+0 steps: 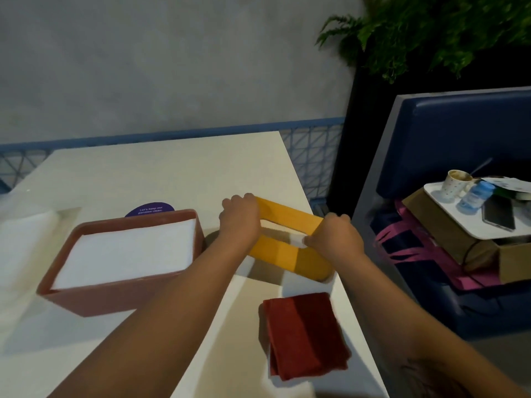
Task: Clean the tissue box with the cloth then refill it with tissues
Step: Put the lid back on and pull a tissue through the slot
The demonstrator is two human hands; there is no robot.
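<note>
White table (143, 179) beneath grey wall (172, 67) carries yellow tissue box (275, 254), red cloth (304, 334).

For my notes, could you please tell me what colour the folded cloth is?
The cloth is dark red; head view.

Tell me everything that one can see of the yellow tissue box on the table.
The yellow tissue box is oblong with rounded ends and looks like smooth plastic. It stands on the white table near the right edge, turned at a slant. A long opening on top shows something white inside. The left hand grips its far left end; the right hand grips its right part, thumb by the white piece.
</note>
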